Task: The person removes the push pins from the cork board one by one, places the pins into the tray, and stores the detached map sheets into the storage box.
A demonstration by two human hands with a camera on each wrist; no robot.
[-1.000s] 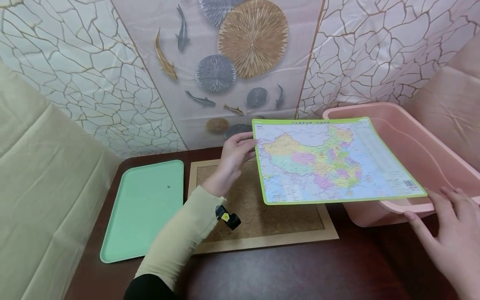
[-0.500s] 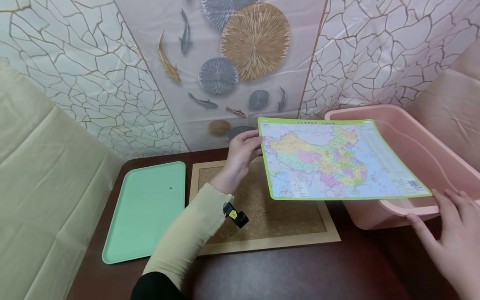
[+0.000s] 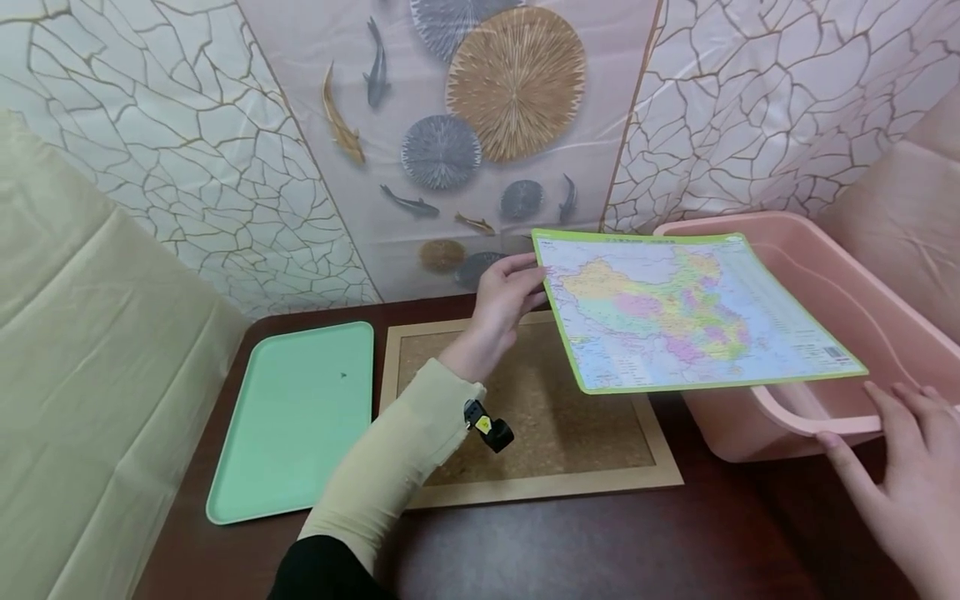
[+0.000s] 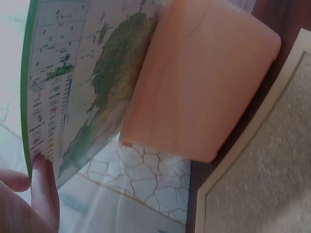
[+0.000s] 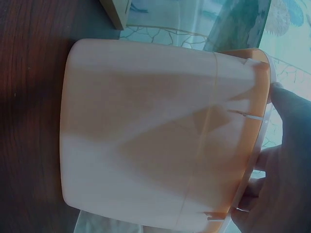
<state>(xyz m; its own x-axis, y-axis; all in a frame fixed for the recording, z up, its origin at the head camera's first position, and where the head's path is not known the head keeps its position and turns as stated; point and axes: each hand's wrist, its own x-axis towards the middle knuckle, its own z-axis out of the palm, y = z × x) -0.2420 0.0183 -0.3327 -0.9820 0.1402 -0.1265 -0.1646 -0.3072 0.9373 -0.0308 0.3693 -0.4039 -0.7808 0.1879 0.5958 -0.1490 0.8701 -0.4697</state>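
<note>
My left hand [image 3: 498, 308] pinches the left edge of a green-bordered map sheet [image 3: 645, 317]. In the left wrist view, its thumb and fingers lie on opposite faces of the sheet, and a second map is printed on the underside. The sheet hangs in the air, its left part above a wood-framed cork board [image 3: 547, 425], its right part over a pink plastic bin [image 3: 847, 292]. My right hand [image 3: 907, 467] holds the bin's near rim, thumb outside; the right wrist view shows the fingers [image 5: 257, 187] at that rim. Part of the bin's inside is hidden by the map.
A mint-green tray [image 3: 296, 417] lies left of the cork board on the dark brown table [image 3: 570, 550]. Patterned cloth [image 3: 517, 117] hangs behind, and a pale cloth [image 3: 97, 375] closes off the left side.
The left hand has carried the map's left edge to the right, and the sheet's near edge now slants up toward the right. The right hand and the bin have stayed nearly in place.
</note>
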